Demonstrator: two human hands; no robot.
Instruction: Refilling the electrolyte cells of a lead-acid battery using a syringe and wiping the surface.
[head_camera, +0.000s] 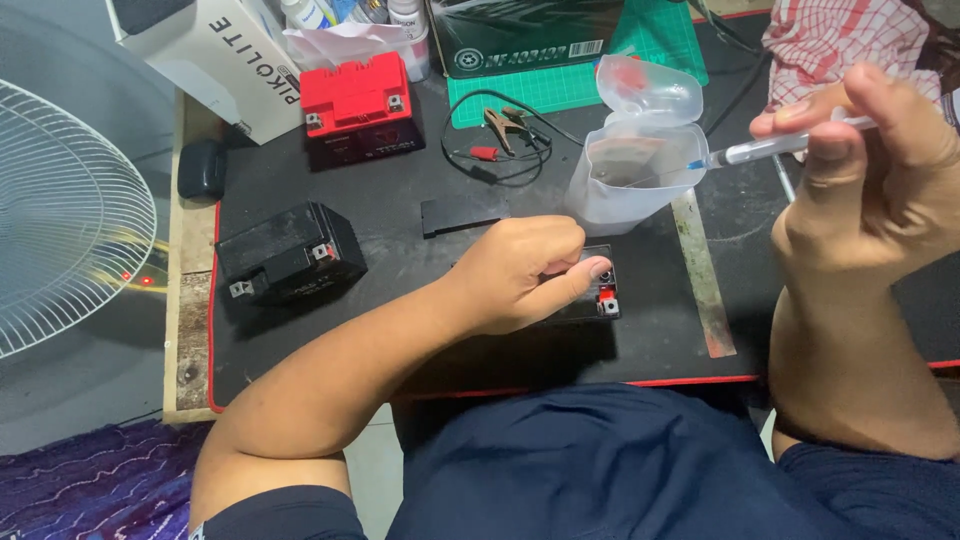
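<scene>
Right hand (880, 180) raised, fingers pinched tight round a syringe (790, 147), thumb on top; needle tip dips into an open clear plastic container (630, 175) with flip lid up. Left hand (525, 275) curled, fingers closed, resting on a small black battery (600, 300) mid-table, thumb by its red terminal. Further out on the black mat (660, 330): another black battery (290, 255), a red-topped battery (357, 105), clip leads (500, 135). Fan (70, 215) at left.
</scene>
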